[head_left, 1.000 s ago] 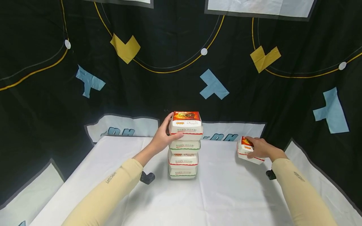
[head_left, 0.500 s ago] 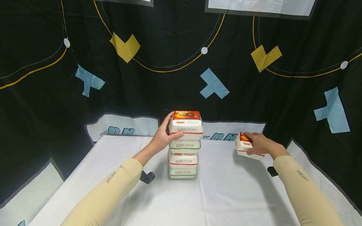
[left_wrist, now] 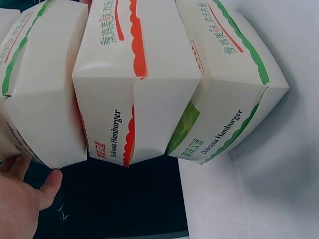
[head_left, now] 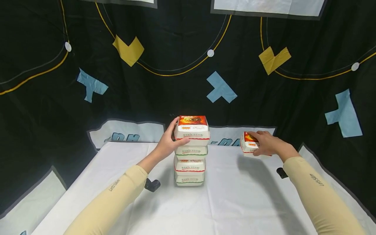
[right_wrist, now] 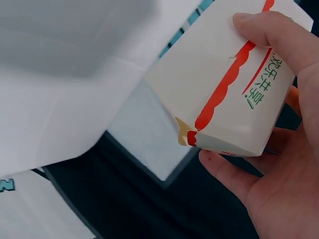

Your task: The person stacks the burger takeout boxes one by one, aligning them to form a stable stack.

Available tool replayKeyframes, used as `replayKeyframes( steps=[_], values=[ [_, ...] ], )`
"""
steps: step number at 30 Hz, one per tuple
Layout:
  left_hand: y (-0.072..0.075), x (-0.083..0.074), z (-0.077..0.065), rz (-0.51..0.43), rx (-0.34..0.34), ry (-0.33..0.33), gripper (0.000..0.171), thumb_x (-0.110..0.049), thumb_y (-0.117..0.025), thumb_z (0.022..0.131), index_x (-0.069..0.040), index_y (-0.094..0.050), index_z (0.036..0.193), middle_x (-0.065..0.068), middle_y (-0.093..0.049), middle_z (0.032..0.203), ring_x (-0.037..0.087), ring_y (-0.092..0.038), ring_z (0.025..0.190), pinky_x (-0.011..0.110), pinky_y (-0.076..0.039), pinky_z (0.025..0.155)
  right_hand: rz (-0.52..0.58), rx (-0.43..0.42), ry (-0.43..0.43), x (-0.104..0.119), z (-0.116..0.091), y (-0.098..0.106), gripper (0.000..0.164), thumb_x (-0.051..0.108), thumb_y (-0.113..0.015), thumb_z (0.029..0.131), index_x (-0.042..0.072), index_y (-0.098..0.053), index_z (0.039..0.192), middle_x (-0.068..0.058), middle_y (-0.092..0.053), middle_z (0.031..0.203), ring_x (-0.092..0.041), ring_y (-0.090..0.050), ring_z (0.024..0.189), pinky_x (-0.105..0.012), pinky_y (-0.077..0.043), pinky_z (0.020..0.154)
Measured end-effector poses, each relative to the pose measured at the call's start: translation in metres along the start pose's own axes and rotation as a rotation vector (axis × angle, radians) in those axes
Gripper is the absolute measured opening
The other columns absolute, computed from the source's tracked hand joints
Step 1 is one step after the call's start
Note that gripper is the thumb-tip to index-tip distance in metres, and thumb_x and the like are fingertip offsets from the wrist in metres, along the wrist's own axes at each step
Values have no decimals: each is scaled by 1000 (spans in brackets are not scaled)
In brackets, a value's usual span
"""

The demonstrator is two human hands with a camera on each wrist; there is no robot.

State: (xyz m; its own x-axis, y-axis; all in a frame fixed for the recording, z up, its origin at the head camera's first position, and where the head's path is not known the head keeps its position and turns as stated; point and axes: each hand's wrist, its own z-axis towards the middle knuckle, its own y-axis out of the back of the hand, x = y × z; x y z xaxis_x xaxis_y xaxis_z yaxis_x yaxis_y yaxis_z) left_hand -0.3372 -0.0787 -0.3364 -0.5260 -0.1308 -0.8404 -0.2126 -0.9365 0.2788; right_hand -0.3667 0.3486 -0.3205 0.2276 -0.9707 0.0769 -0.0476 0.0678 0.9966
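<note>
Several white hamburger boxes stand stacked, with red and green trims alternating. My left hand [head_left: 168,142] grips the top red-trimmed box [head_left: 192,133] from its left side, thumb across the front. Below it sit a green-trimmed box [head_left: 191,151], a red-trimmed box [head_left: 190,165] and the green-trimmed bottom box [head_left: 189,179]. In the left wrist view the stack appears sideways, the bottom box [left_wrist: 229,94] at right. Off to the right, my right hand [head_left: 268,144] holds another red-trimmed hamburger box [head_left: 246,147] raised above the table. The right wrist view shows this box [right_wrist: 219,79] between thumb and fingers, one corner flap sticking out.
A white cloth covers the table [head_left: 235,202]. Two small black objects lie on it, one black object [head_left: 152,185] beside the left forearm and another black object [head_left: 282,173] beside the right. A black curtain [head_left: 182,94] with taped shapes hangs behind the table.
My right hand has lifted its hamburger box off the table and moved it slightly up and left. The left hand keeps its place on the stack's top box.
</note>
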Motion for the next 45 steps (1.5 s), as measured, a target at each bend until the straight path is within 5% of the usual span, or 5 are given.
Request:
replayKeyframes(
  steps=[11, 19, 29, 45],
  values=[
    [0, -15, -8, 23, 11, 11, 89, -25, -71, 81, -22, -13, 148, 3, -38, 135, 21, -46, 115, 36, -50, 85, -32, -58, 53, 26, -3, 25, 95, 39, -80, 65, 25, -29, 143, -15, -37, 136, -32, -33, 112, -46, -49, 77],
    [-1, -16, -5, 36, 13, 4, 89, -25, -71, 81, -19, -13, 148, 3, -38, 136, 20, -46, 116, 36, -51, 84, -71, -72, 84, 43, -3, 42, 92, 37, -79, 67, 28, -27, 143, -14, -35, 139, -32, -31, 116, -57, -44, 80],
    [-1, -20, -7, 36, 16, -1, 89, -24, -70, 81, -18, -13, 148, 6, -38, 136, 24, -46, 115, 37, -51, 85, -44, -64, 129, 62, 1, 56, 91, 39, -77, 69, 31, -25, 144, -10, -33, 141, -30, -30, 118, -45, -48, 81],
    [-2, -20, -7, 33, 11, -11, 89, -24, -71, 81, -17, -13, 148, 6, -39, 135, 22, -47, 114, 35, -51, 85, -16, -103, 171, 94, 2, 88, 93, 41, -79, 67, 34, -26, 143, -8, -31, 144, -28, -28, 119, -45, -48, 82]
  ],
)
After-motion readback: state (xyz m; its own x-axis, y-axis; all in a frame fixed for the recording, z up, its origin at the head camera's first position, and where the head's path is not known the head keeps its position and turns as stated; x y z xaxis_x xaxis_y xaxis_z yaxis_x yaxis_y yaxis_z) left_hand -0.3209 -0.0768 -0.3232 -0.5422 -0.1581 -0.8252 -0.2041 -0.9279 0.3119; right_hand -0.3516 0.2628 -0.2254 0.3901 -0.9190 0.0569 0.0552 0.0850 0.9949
